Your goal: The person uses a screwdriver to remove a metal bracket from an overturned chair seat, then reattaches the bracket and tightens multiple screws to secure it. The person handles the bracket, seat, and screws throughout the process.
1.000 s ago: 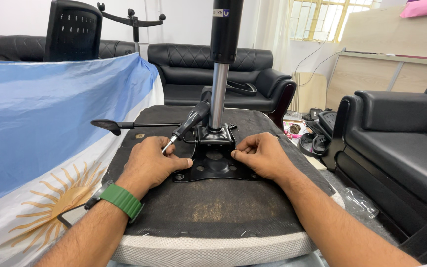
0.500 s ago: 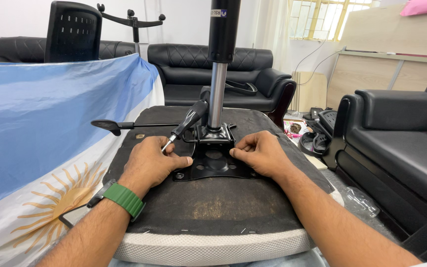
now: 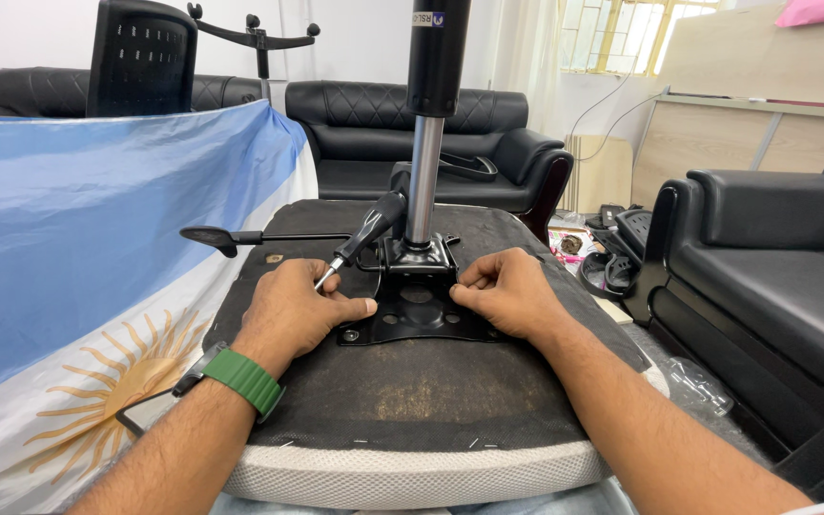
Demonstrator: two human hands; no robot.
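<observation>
Between the two hands, a black metal mechanism plate [image 3: 419, 310] lies flat on the underside of an upturned office-chair seat [image 3: 412, 391]. A gas-lift column [image 3: 425, 143] rises upright from the plate, just beyond the fingertips. Left hand [image 3: 293, 310]: fingers curled, thumb stretched toward the plate's left edge, gripping a screwdriver [image 3: 360, 238] whose metal shaft sits in the fist and whose black handle points up and away toward the column. Green watch strap [image 3: 243, 379] on the left wrist. Right hand [image 3: 507, 294]: fingers bent, tips pinched together at the plate's right edge; whether they hold a small part, cannot tell. A black adjustment lever [image 3: 240, 236] projects beyond the left hand. Left of the left forearm, a blue-and-white flag with a sun emblem [image 3: 78, 286] drapes over furniture. Black leather sofa [image 3: 488, 143] behind the column; black armchair [image 3: 774, 257] to the right of the right arm.
</observation>
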